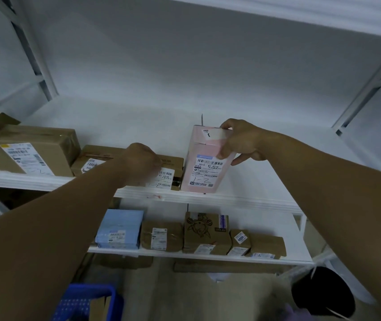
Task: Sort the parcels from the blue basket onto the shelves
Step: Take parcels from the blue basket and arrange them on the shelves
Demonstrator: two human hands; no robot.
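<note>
A tall pink box (204, 169) with a white shipping label stands upright on the front of the upper white shelf (231, 200). My right hand (242, 142) grips its top right corner. My left hand (142, 162) is closed and rests on a flat brown carton (171, 167) just left of the pink box. Below, at the bottom left, the blue basket (87, 302) shows its rim, with a brown parcel (99, 308) inside.
Brown cartons (36, 150) fill the left of the upper shelf. The lower shelf (208, 257) holds a blue parcel (120, 229) and several brown boxes. The right half of the upper shelf is bare. A black object (321, 290) sits at lower right.
</note>
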